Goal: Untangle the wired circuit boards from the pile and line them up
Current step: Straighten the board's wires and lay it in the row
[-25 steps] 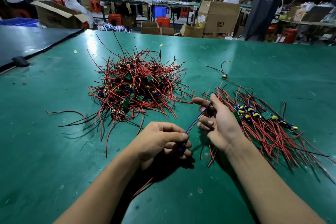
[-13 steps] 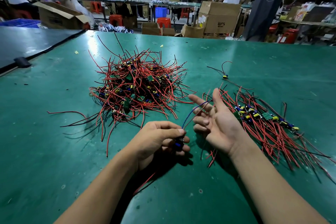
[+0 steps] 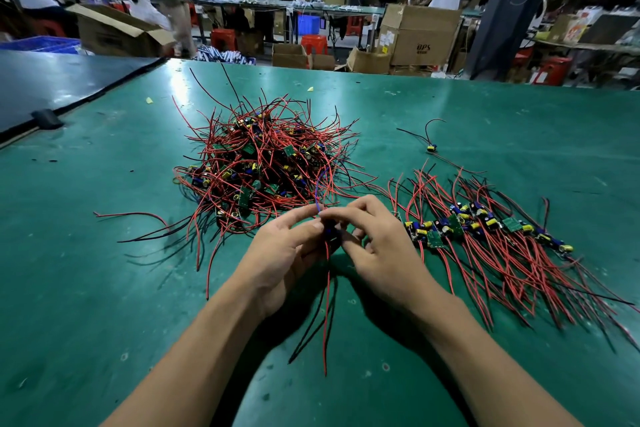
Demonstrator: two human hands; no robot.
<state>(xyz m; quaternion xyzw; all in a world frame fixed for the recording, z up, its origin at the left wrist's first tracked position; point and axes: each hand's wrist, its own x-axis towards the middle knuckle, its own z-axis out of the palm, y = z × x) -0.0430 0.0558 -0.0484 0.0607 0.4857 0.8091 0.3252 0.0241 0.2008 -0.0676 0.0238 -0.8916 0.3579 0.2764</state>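
Observation:
A tangled pile (image 3: 263,163) of small green circuit boards with red and black wires lies on the green table (image 3: 104,270), left of centre. To the right, a row of boards (image 3: 485,225) lies side by side with wires trailing toward me. Between them, my left hand (image 3: 287,253) and my right hand (image 3: 374,243) meet and together pinch one small wired board (image 3: 330,234). Its blue wires rise from my fingers, and its red and black wires (image 3: 327,315) hang down toward me. The board itself is mostly hidden by my fingers.
A single wired part (image 3: 431,148) lies alone behind the row. A dark table (image 3: 52,87) adjoins at the left with a black clip (image 3: 46,118) at its edge. Cardboard boxes (image 3: 419,35), red stools and several people stand beyond the far edge.
My right hand, which was open-palmed beside the row, has swung left and closed its fingers onto the board held by my left hand. Both hands rose slightly, and the wires now hang below.

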